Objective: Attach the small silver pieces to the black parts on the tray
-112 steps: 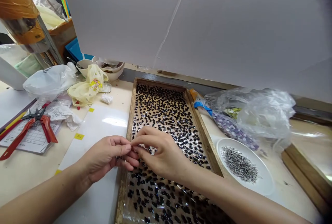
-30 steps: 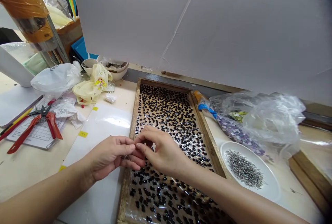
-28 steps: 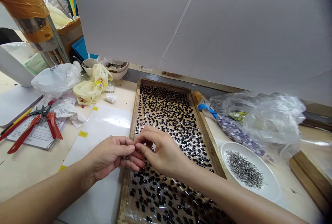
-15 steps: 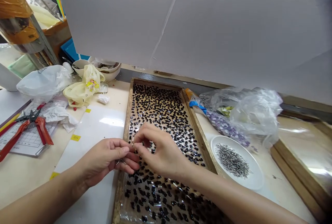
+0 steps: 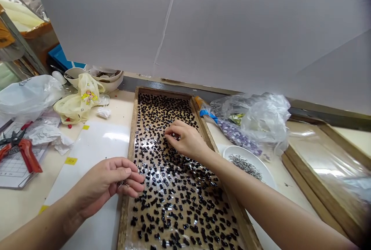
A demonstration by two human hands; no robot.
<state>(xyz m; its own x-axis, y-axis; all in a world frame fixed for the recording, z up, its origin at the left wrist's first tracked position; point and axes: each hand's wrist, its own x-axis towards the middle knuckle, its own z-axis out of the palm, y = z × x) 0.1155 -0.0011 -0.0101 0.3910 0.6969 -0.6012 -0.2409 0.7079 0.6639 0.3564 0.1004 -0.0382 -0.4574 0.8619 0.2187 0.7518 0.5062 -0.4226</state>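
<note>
My left hand [image 5: 116, 178] is half curled, palm up, beside the left edge of a long wooden tray [image 5: 131, 134]. A few small metal pins [image 5: 123, 183] lie in its fingers. My right hand [image 5: 185, 140] hovers over the middle of the tray, thumb and fingertips pinched together; whatever is between them is too small to make out. Across the clear film lining the tray lie glossy black pieces [image 5: 174, 207], small and irregular in shape. To the right of the tray stands a white dish [image 5: 268, 172] holding a heap of silvery pins [image 5: 246, 167], partly behind my right forearm.
Red-handled pliers [image 5: 27, 153] lie on papers at the left, near a yellow printed bag [image 5: 78, 101]. White bowls [image 5: 113, 82] stand behind. Clear plastic bags [image 5: 263, 118] and a purple-patterned bag [image 5: 237, 134] lie right of the tray. Another wooden frame [image 5: 313, 180] is further right.
My right hand has moved away from my left fingertips, forward and right over the tray. My left hand has stayed curled around the pins. The view has turned slightly right.
</note>
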